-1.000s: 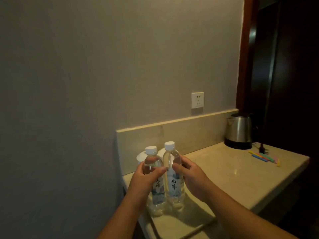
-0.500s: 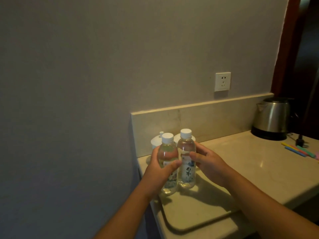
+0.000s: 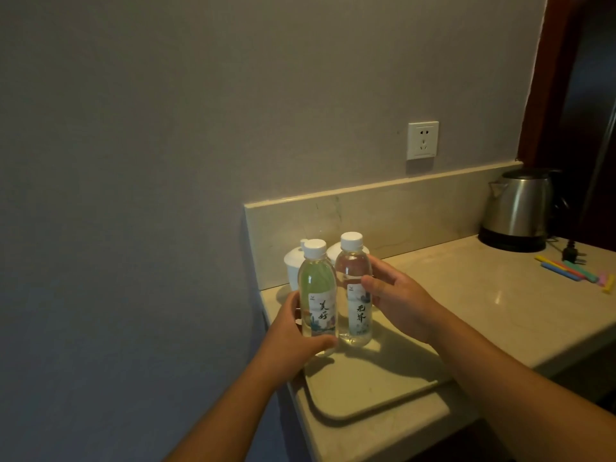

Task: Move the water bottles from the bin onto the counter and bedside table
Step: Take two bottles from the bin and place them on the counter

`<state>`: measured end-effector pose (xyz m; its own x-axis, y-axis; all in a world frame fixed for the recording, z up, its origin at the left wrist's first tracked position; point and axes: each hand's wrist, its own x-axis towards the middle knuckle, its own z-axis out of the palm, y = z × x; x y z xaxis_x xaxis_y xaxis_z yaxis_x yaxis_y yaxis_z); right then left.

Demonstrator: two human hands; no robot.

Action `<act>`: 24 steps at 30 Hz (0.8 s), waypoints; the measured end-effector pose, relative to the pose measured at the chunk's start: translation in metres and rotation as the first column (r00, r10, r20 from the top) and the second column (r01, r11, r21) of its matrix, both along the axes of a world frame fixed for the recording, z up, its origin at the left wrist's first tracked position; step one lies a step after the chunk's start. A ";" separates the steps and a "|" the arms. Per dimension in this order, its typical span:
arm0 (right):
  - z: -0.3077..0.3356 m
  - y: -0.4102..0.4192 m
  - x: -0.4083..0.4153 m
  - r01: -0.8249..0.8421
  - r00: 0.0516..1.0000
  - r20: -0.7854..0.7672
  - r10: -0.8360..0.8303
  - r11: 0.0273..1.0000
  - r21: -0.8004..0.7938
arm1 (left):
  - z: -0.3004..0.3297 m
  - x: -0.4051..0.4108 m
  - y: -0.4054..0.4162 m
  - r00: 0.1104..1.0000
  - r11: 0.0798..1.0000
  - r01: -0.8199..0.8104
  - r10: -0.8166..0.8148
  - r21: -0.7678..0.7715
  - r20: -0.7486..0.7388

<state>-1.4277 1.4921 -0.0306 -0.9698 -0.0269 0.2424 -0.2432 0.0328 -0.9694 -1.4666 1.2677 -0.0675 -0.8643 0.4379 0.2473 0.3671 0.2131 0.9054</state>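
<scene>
Two clear water bottles with white caps stand side by side on a beige tray (image 3: pixel 366 398) at the left end of the counter (image 3: pixel 500 315). My left hand (image 3: pixel 290 345) grips the left water bottle (image 3: pixel 316 288) low down, with the thumb curled across its base and the fingers behind it. My right hand (image 3: pixel 403 305) holds the right water bottle (image 3: pixel 351 278) at mid-height, with the thumb on its label edge and the fingers behind. The bin is out of view.
Two white lidded cups (image 3: pixel 293 266) sit just behind the bottles against the backsplash. A steel kettle (image 3: pixel 520 208), a black plug (image 3: pixel 571 254) and coloured sachets (image 3: pixel 573 270) lie at the counter's right end. A wall socket (image 3: pixel 422 140) is above.
My left hand has slid down from the left bottle's middle to its base. The right hand's grip looks looser. Both bottles sit farther back on the tray as the view shifted.
</scene>
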 end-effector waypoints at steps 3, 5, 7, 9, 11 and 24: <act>0.003 0.002 0.000 0.024 1.000 -0.005 -0.024 1.000 0.015 | 0.000 0.003 0.004 1.000 0.999 -0.013 0.012 -0.033 -0.010; 0.003 0.005 -0.002 0.025 1.000 -0.008 -0.025 1.000 -0.001 | 0.000 0.004 0.007 1.000 0.999 -0.022 0.021 -0.047 -0.019; 0.004 0.007 -0.001 0.017 1.000 0.000 -0.017 0.999 -0.040 | 0.003 0.006 0.010 0.999 0.998 -0.029 0.028 -0.054 -0.023; 0.005 0.007 0.001 0.001 1.000 0.011 0.000 0.998 -0.067 | 0.004 0.009 0.012 0.999 0.997 -0.041 0.040 -0.062 -0.018; 0.006 0.004 0.003 -0.004 1.000 0.014 0.004 0.998 -0.057 | 0.005 0.012 0.012 0.998 0.996 -0.059 0.058 -0.070 -0.020; 0.012 -0.011 0.028 0.324 0.921 -0.123 -0.370 0.902 -0.285 | 0.017 0.036 -0.006 0.973 0.977 -0.209 0.202 -0.049 -0.115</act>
<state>-1.3994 1.4811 -0.0185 -0.8495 0.3884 0.3571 -0.4228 -0.0964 -0.9011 -1.4310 1.2613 -0.0506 -0.9069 0.2704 0.3230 0.4048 0.3475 0.8458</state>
